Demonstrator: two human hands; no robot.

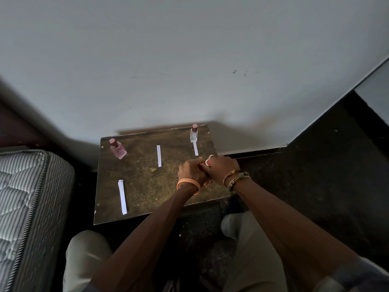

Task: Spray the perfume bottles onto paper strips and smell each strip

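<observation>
Nearest, a folded strip lies front-left on the table. At the right side, left hand and right hand curl together round a mostly hidden red-topped thing. Behind: middle strip, pink bottle back-left, then the far strip touching the clear bottle back-right.

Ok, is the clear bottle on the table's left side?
No, the clear bottle stands at the table's far right corner; the pink bottle is left.

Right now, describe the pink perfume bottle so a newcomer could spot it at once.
Find the small brown table against the pale wall. At its far left corner, nearest the mattress, stands the pink perfume bottle. Unlike the clear bottle at far right, its glass is tinted pink.
</observation>
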